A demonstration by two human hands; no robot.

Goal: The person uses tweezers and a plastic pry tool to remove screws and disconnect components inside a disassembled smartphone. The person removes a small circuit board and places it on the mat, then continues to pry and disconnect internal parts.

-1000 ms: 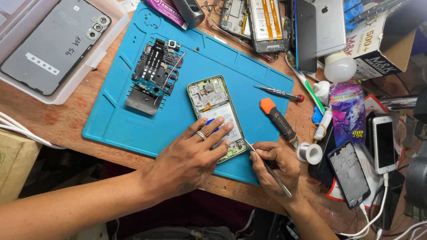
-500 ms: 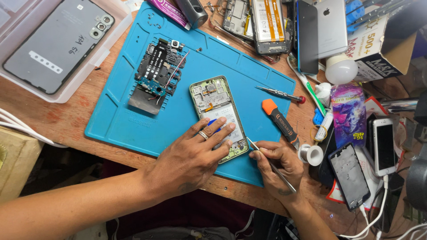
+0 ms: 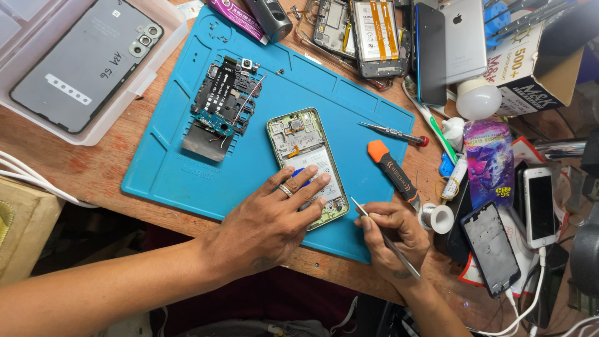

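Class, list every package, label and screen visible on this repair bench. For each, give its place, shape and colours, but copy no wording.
Cardboard box: top right, white and brown with dark print.
Purple pouch: right of the blue mat, glossy rectangle, purple and pink.
White phone: far right, upright, dark screen.
Dark phone: top centre, black screen with blue edge.
White label: strip on the grey back cover, top left.
Battery label: top centre, white with orange strips.

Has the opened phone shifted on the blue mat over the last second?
No. The opened phone keeps its place on the blue mat, pinned by the left hand.
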